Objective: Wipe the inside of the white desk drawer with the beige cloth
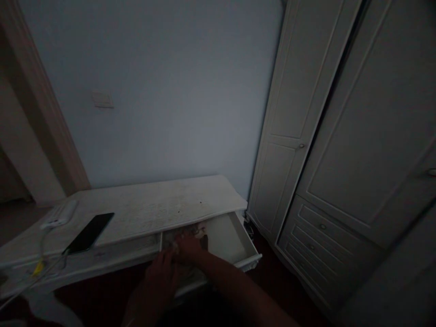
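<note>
The room is dim. A low white desk [153, 204] stands against the wall, and its right drawer [235, 240] is pulled out. My right hand [187, 247] reaches into the drawer among small items I cannot make out; its fingers look curled. My left hand [163, 274] rests at the drawer's front edge, close beside the right hand, with its fingers lost in the dark.
A black phone [90, 232] lies on the desk's left part, near a white power strip [59, 215] with a cable [41, 263]. A tall white wardrobe [340, 159] with drawers fills the right side. A wall switch [102, 100] sits above the desk.
</note>
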Demonstrator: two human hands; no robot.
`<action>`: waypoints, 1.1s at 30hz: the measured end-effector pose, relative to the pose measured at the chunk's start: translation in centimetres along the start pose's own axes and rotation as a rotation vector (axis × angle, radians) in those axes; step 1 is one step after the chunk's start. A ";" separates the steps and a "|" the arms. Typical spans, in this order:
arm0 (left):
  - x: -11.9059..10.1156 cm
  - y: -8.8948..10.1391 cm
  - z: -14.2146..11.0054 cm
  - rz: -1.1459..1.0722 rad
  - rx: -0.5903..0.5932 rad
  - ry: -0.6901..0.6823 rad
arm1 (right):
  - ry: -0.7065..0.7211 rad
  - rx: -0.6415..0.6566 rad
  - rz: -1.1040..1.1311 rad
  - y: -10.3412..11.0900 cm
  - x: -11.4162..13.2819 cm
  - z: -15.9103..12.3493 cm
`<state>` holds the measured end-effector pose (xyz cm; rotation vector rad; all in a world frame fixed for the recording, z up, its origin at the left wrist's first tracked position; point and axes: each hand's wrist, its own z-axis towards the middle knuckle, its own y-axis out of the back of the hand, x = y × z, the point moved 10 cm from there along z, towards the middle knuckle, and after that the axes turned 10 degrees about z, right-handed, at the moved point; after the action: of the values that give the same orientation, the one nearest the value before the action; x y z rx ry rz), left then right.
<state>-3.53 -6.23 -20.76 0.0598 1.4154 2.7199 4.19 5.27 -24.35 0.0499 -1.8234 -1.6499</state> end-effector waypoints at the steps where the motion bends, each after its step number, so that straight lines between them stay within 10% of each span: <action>1: 0.2 -0.1 -0.1 0.004 -0.002 0.013 | 0.060 0.046 0.005 -1.1 1.4 0.1; 5: 0.1 -1.6 0.1 0.020 0.088 -0.052 | 0.238 0.196 0.023 -2.3 3.1 -0.7; 13: -4.5 -6.6 2.2 -0.078 0.768 -0.345 | 0.553 0.438 0.502 2.4 0.3 -7.6; 21: -8.8 -11.0 2.3 -0.036 1.216 -0.556 | 0.254 0.040 0.303 7.7 -5.7 -14.8; 33: -11.8 -10.0 6.7 -0.001 0.808 -0.622 | 0.211 -0.103 -0.078 3.6 -6.1 -16.5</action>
<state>9.19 4.00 -25.14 0.8414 2.0942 1.6814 18.43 -5.64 -24.17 0.2440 -1.5944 -1.7203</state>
